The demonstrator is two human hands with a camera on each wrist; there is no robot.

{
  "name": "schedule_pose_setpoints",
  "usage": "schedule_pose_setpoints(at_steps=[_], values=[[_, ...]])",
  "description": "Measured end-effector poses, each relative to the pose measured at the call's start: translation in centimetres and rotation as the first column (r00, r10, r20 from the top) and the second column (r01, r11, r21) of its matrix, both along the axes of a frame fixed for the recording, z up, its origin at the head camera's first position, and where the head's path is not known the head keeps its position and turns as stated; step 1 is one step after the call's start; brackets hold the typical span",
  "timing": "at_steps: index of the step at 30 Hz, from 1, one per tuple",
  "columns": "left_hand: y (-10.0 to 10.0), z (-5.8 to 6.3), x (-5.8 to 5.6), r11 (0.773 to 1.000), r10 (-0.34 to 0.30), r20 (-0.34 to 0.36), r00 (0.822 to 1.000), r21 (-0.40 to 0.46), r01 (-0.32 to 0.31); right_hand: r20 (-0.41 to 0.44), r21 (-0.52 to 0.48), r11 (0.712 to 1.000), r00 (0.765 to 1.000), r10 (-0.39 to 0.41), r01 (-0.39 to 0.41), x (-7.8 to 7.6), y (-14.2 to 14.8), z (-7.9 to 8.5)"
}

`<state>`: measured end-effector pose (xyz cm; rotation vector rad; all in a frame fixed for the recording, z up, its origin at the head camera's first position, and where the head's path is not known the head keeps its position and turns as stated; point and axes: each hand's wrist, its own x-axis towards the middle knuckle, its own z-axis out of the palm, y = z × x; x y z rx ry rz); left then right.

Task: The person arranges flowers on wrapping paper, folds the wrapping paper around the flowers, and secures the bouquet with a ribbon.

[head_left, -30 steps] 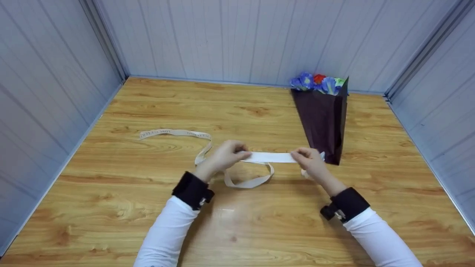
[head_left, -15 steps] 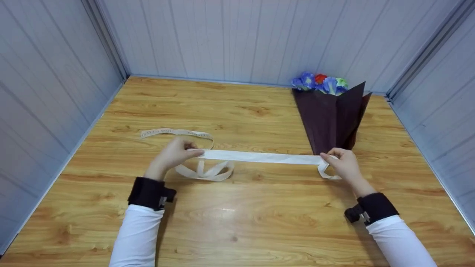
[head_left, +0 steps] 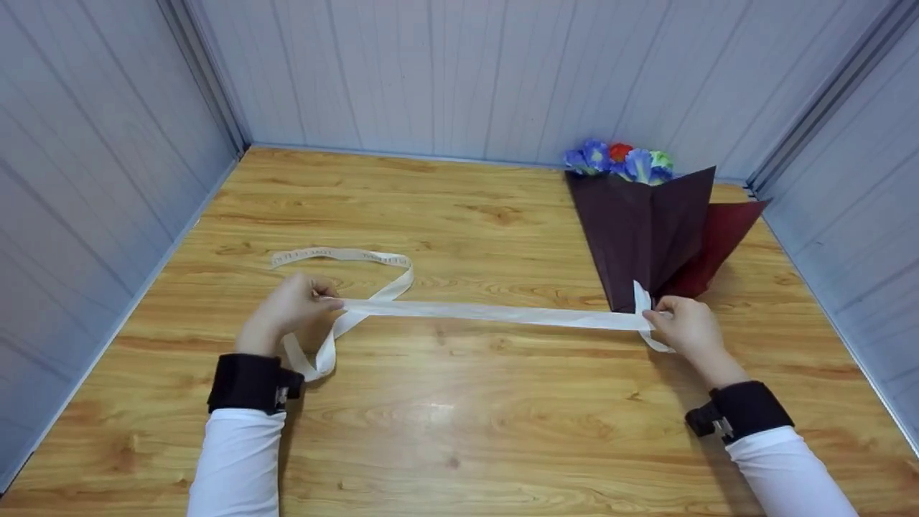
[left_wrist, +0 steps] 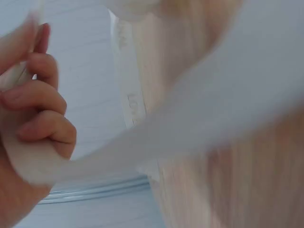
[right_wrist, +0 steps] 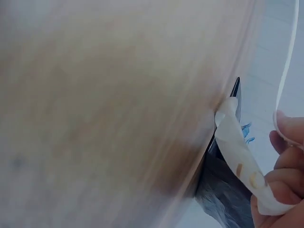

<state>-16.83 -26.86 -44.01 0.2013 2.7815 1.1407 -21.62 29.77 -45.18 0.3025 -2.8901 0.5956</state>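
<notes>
A white ribbon (head_left: 488,314) stretches nearly straight between both hands over the table. My left hand (head_left: 291,309) pinches it near the left; in the left wrist view the ribbon (left_wrist: 137,142) also runs under the curled fingers (left_wrist: 45,97). From there a loose loop falls below the hand and trails back to a printed tail lying at the left. On the other side my right hand (head_left: 689,330) pinches the ribbon, and a short end sticks up past the fingertips. The right wrist view shows this short ribbon end (right_wrist: 237,152), lettered, hanging from the curled fingers (right_wrist: 285,183).
Behind the right hand lies a bouquet of blue, red and green flowers (head_left: 617,161) in dark purple wrapping paper (head_left: 617,244). A dark red flap (head_left: 725,244) spreads from its right side. Pale panel walls (head_left: 459,79) border the wooden table (head_left: 459,438) on three sides.
My hands have moved apart, the left one leftward and the right one rightward, drawing out a longer straight span of ribbon. The wrapping paper has spread open at right, exposing the red flap.
</notes>
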Motion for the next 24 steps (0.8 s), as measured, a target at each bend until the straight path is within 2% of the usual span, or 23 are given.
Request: schedule_pose_setpoints(at_steps=[2, 5, 8, 12, 17, 21, 24], values=[[-0.3, -0.2, 0.2, 0.999, 0.000, -0.036, 0.999, -0.041, -0.001, 0.002, 0.029, 1.000, 1.000, 0.000, 0.000, 0.1, 0.4, 0.0], [-0.5, -0.4, 0.4, 0.991, 0.076, -0.080, 0.994, -0.104, -0.084, 0.047, 0.059, 0.998, 0.999, -0.005, 0.002, 0.1, 0.8, 0.1], [-0.4, -0.6, 0.5, 0.983, 0.117, -0.070, 0.991, -0.132, -0.125, 0.121, 0.086, 0.996, 0.993, -0.008, -0.002, 0.1, 0.8, 0.2], [0.1, -0.7, 0.1, 0.990, 0.036, 0.017, 0.999, -0.140, -0.033, 0.218, 0.112, 0.993, 0.976, 0.007, -0.032, 0.1, 0.6, 0.5], [1.0, -1.1, -0.5, 0.988, -0.041, 0.094, 0.995, -0.145, 0.055, 0.274, 0.127, 0.989, 0.961, 0.035, -0.073, 0.1, 0.3, 0.4], [1.8, -1.1, -0.8, 0.983, -0.072, 0.110, 0.991, -0.160, 0.089, 0.293, 0.112, 0.991, 0.956, 0.031, -0.067, 0.0, 0.1, 0.3], [2.5, -0.9, -1.0, 0.981, -0.069, 0.073, 0.995, -0.178, 0.081, 0.270, 0.068, 0.997, 0.962, 0.028, -0.048, -0.2, -0.2, 0.3]])
